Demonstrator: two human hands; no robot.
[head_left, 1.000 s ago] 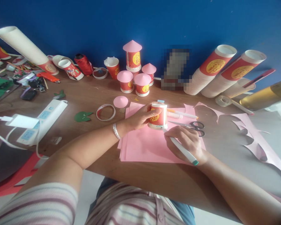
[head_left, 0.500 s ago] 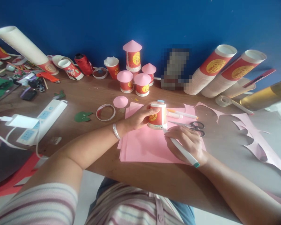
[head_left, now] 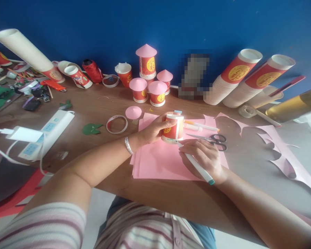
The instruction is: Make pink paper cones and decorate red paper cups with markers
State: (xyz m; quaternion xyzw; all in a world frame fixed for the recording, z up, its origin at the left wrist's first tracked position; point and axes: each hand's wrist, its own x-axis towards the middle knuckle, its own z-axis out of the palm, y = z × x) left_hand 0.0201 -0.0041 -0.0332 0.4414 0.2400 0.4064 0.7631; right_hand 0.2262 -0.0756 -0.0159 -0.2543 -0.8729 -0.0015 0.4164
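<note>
Cup (head_left: pixel 172 128) upside down on pink paper (head_left: pixel 160 160), gripped by left hand (head_left: pixel 155 129); right hand (head_left: pixel 204 157) clasps pen (head_left: pixel 197 166) at rim.

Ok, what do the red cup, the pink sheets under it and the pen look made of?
Red cup: looks like printed paper, slightly glossy, with white rim bands like the stacked cups behind.
Pink sheets: thin matte paper, lying flat in a stack with fanned edges.
Pen: probably smooth plastic, with a white barrel and a teal end cap.

Striped pink/white short-slv shirt (head_left: pixel 145 224) w/ buttons, silver bracelet (head_left: pixel 128 145) on L wrist, blue trousers (head_left: pixel 204 236)
</note>
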